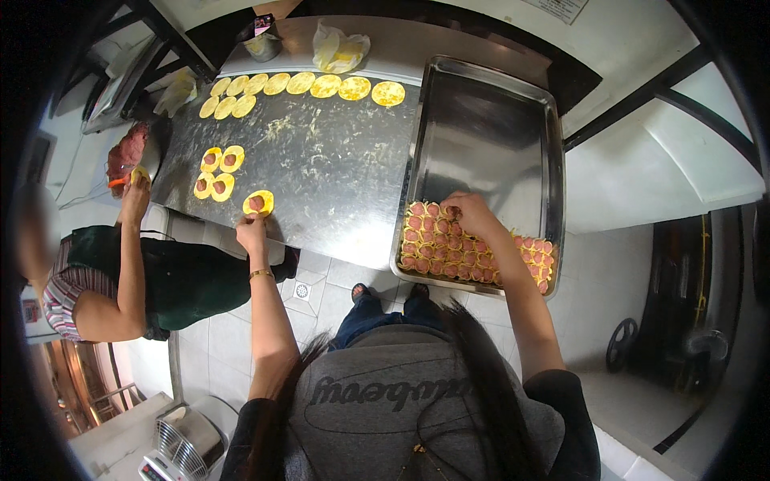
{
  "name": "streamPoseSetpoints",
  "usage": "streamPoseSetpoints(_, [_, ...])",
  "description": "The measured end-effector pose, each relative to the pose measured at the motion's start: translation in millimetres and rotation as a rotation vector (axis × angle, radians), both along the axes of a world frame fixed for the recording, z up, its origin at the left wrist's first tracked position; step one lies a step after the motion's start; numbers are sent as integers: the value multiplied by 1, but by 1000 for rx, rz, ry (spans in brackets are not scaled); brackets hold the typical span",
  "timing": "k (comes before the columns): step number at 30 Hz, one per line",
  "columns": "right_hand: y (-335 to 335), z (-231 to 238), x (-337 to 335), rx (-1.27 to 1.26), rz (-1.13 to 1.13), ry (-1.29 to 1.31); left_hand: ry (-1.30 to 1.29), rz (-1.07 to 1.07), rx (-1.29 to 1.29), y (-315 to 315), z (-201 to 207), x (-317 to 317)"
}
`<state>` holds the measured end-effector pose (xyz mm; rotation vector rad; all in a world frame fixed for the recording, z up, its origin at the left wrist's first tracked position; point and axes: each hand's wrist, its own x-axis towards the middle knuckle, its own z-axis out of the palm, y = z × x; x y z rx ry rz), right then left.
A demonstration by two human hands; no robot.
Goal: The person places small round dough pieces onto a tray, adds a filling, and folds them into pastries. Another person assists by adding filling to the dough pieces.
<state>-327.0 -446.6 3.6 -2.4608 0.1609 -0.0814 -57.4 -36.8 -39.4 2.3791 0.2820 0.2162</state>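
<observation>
Clear plastic bag (340,46) lying at the top middle by a small metal cup (261,44), white sign (559,8) peeking in at the top right, left hand (253,233) touching a filled yellow dough circle (258,203) left of middle with loose fingers, right hand (472,213) pinching a filled piece (450,213) in the metal tray (481,120) at right, another person's hand (135,196) working at far left.

Steel table (337,168), centre frame. Metal tray (481,120) on its right half; filled dough pieces (449,248) packed in tray's lower end. Row of flat dough rounds (301,84) along table's upper edge. Filled rounds (218,172) at left; one filled round (258,202) below-right of them.
</observation>
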Motion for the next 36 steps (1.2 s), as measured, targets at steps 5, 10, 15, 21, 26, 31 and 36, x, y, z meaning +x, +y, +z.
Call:
streamPoseSetpoints(5, [0, 0, 2, 38, 20, -21, 10, -6, -171, -5, -9, -23])
streamPoseSetpoints(10, [3, 8, 0, 13, 113, -30, 52, -57, -90, -19, -7, -41])
streamPoseSetpoints(15, [-4, 3, 1, 41, 153, -57, -2, -121, -228, -20, -26, -51])
streamPoseSetpoints(21, [-8, 15, -1, 157, 178, 64, -60, -5, -700, -26, -28, -60])
streamPoseSetpoints(26, [-17, 1, 3, 177, 129, 65, 11, 16, -852, -27, -17, -62])
streamPoseSetpoints(31, [-8, -2, 10, 66, 101, 130, 117, 33, -878, -19, -19, -48])
streamPoseSetpoints(36, [3, 17, 17, -18, 53, 229, 184, -93, -712, 0, -30, -31])
